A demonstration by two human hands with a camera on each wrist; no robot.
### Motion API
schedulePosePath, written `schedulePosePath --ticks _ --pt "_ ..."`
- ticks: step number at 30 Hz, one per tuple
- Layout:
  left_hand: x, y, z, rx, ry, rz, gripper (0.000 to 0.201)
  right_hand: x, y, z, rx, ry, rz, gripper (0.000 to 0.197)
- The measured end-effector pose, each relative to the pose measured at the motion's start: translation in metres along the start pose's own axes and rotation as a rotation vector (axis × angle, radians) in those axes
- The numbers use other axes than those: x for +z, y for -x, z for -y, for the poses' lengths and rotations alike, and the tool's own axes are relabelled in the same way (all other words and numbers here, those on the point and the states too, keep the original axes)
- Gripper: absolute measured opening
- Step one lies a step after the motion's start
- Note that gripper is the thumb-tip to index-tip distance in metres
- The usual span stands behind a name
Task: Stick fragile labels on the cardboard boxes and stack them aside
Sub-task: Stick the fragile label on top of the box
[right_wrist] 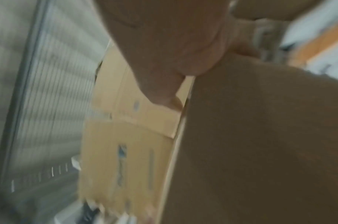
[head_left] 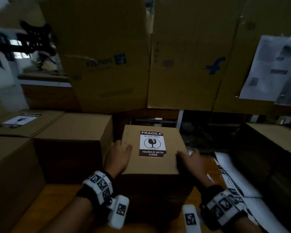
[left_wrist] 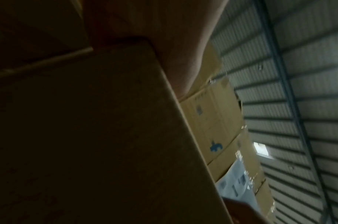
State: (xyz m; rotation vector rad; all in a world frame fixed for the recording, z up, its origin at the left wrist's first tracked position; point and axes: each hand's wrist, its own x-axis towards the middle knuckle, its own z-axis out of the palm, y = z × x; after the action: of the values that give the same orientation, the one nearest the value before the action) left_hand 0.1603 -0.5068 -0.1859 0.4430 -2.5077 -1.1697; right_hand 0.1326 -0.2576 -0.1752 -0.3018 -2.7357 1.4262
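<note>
A small cardboard box [head_left: 151, 165] stands on the wooden table in the head view, with a white and brown fragile label [head_left: 152, 143] stuck flat on its top. My left hand [head_left: 119, 155] holds the box's left side, thumb over the top edge. On the opposite side my right hand [head_left: 191, 160] holds it the same way. The left wrist view shows the dark box side [left_wrist: 87, 136] against my left hand [left_wrist: 164, 37]. In the blurred right wrist view my right hand [right_wrist: 173, 45] has its thumb hooked on the box's [right_wrist: 260, 136] top edge.
Plain cardboard boxes [head_left: 71, 132] stand close on the left, one bearing a fragile label [head_left: 18, 120]. Large Flipkart cartons [head_left: 104, 56] form a wall behind. White label sheets [head_left: 233, 174] lie on the table [head_left: 57, 199] to the right, beside another box [head_left: 275, 137].
</note>
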Motion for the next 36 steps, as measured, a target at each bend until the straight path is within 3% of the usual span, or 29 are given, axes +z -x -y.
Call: schedulePosePath --ticks 2,4,6,9,11,13,17,20,27,31,33,36 --pt "-0.006 0.022 -0.003 -0.006 0.036 -0.058 0.043 -0.005 0.012 -0.008 0.049 -0.090 0.069 0.085" --pt "-0.013 0.046 -0.006 -0.017 0.083 -0.102 0.042 -0.014 0.035 -0.016 -0.011 -0.103 0.095 0.064" --pt "-0.014 0.071 -0.001 -0.058 0.113 -0.097 0.050 -0.021 0.059 -0.028 -0.090 -0.123 0.100 0.056" --pt "-0.014 0.110 0.012 -0.123 0.162 -0.116 0.078 -0.026 0.094 -0.052 -0.148 -0.193 0.139 0.072" --pt "-0.015 0.134 0.022 -0.117 0.193 -0.149 0.083 -0.029 0.111 -0.067 -0.138 -0.236 0.166 0.086" --pt "-0.018 0.157 0.029 -0.114 0.282 -0.135 0.074 -0.033 0.130 -0.072 -0.150 -0.262 0.221 0.093" --pt "-0.049 0.198 0.027 -0.046 0.405 -0.159 0.046 -0.038 0.154 -0.060 -0.217 -0.239 0.304 0.074" --pt "-0.088 0.214 0.027 -0.034 0.446 -0.241 0.045 -0.030 0.168 -0.037 -0.306 -0.244 0.385 0.084" --pt "-0.188 0.208 0.065 -0.079 0.186 -0.487 0.037 0.032 0.206 0.036 -0.488 -0.190 0.572 0.084" --pt "-0.229 0.185 0.107 -0.089 -0.042 -0.383 0.036 0.082 0.217 0.061 -0.561 -0.101 0.698 0.101" --pt "-0.240 0.176 0.125 -0.057 -0.324 -0.303 0.031 0.107 0.219 0.068 -0.575 0.039 0.772 0.114" --pt "-0.253 0.160 0.150 0.084 -0.613 -0.220 0.033 0.141 0.218 0.074 -0.641 0.217 0.704 0.115"
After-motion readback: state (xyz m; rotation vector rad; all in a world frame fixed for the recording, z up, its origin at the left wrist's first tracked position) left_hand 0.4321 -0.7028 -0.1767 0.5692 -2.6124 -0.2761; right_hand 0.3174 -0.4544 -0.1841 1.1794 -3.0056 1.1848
